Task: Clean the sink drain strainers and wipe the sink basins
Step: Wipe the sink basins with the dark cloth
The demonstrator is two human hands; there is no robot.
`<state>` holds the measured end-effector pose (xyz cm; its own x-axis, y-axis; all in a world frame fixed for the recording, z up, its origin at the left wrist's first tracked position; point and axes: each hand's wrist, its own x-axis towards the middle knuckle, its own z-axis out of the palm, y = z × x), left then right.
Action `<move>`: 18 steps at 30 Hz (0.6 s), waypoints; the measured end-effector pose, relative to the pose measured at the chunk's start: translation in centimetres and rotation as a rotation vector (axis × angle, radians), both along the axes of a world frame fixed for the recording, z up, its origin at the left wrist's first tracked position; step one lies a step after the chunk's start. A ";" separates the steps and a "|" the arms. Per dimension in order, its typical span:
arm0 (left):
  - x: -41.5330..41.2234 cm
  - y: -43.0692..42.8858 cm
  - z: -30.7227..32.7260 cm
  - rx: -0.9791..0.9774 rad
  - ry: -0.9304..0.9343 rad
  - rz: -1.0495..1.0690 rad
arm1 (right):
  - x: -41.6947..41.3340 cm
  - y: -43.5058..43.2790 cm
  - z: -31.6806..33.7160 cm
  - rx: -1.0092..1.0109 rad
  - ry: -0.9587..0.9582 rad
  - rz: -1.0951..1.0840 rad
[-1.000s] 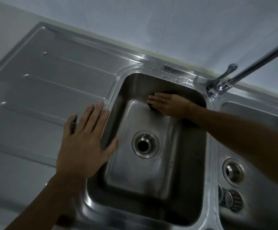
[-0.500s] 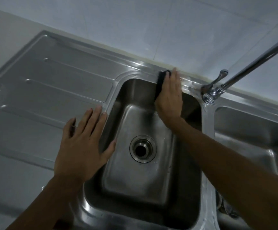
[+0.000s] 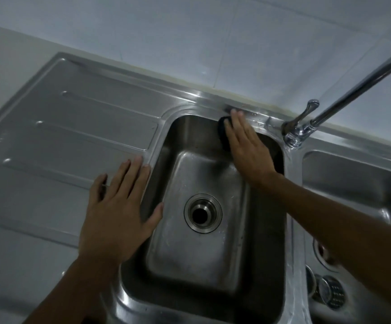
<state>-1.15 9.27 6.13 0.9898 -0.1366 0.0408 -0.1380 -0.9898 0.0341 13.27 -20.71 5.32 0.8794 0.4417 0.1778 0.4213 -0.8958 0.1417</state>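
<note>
A steel double sink fills the view. My right hand (image 3: 248,146) presses a dark scrub pad (image 3: 223,132) flat against the back wall of the left basin (image 3: 203,258), fingertips reaching its upper rim. The left basin's drain (image 3: 202,212) is an open hole with no strainer in it. My left hand (image 3: 117,206) lies flat with spread fingers on the drainboard (image 3: 73,127) at the basin's left edge, thumb over the rim. A perforated strainer (image 3: 332,292) lies in the right basin (image 3: 353,183) near its drain (image 3: 323,253), which my right forearm partly hides.
A chrome faucet (image 3: 299,132) stands on the rim between the basins, its spout running up to the right edge of view. Pale wall tiles rise behind the sink. A light counter borders the drainboard on the left.
My right hand turned from lying sideways on the basin's back wall to pointing upward, sliding the pad up toward the rim. The left hand stayed planted on the drainboard.
</note>
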 end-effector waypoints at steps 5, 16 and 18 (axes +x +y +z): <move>-0.1 0.0 0.1 0.011 -0.008 -0.006 | 1.0 6.1 -4.3 -0.221 0.016 0.480; -0.1 0.1 0.1 -0.010 -0.004 -0.002 | -1.3 0.9 -9.7 -0.589 0.288 -0.074; -0.1 0.0 0.4 -0.018 0.003 0.007 | -2.9 0.1 -8.6 -0.579 0.454 -0.288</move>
<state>-1.22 9.28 6.51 0.9908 -0.1293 0.0398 -0.1312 -0.9900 0.0519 10.33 -20.59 -3.25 0.9048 0.0978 -0.4145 0.3119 -0.8150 0.4884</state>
